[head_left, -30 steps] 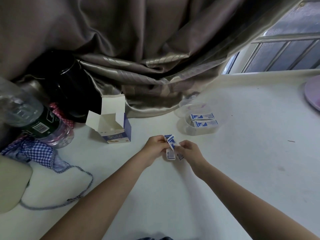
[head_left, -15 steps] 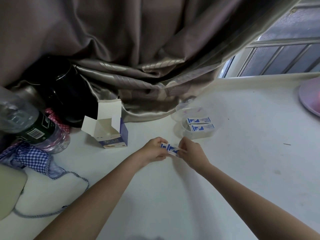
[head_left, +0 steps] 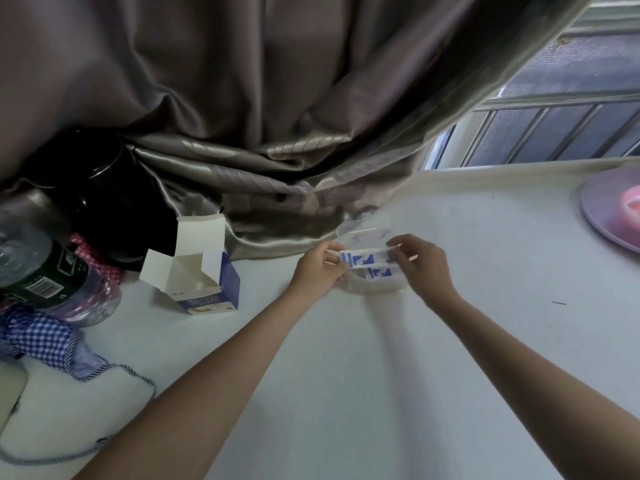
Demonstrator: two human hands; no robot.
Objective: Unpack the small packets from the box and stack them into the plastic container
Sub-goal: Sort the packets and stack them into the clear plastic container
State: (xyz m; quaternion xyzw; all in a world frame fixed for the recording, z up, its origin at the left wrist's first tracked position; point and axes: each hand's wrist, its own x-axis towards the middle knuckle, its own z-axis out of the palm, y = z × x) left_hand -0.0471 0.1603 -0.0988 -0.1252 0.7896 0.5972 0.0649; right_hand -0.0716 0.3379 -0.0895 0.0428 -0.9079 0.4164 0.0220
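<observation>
a grey-brown curtain (head_left: 242, 98) is draped onto a white table (head_left: 346, 393); a barred window (head_left: 571, 109) is seen at right.

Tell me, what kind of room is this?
Probably a home, at a white table beside a window. The shiny brown curtain, barred window, and clear plastic water bottle lying on blue checked cloth suggest it.

Hands: left hand (head_left: 320, 268) and right hand (head_left: 420, 263) pinch opposite ends of a blue-and-white packet (head_left: 363, 259).
Packet: held level over the plastic container (head_left: 360, 239).
Box (head_left: 201, 271): left of the container, flaps open.
Curtain (head_left: 277, 116): behind the container.
</observation>
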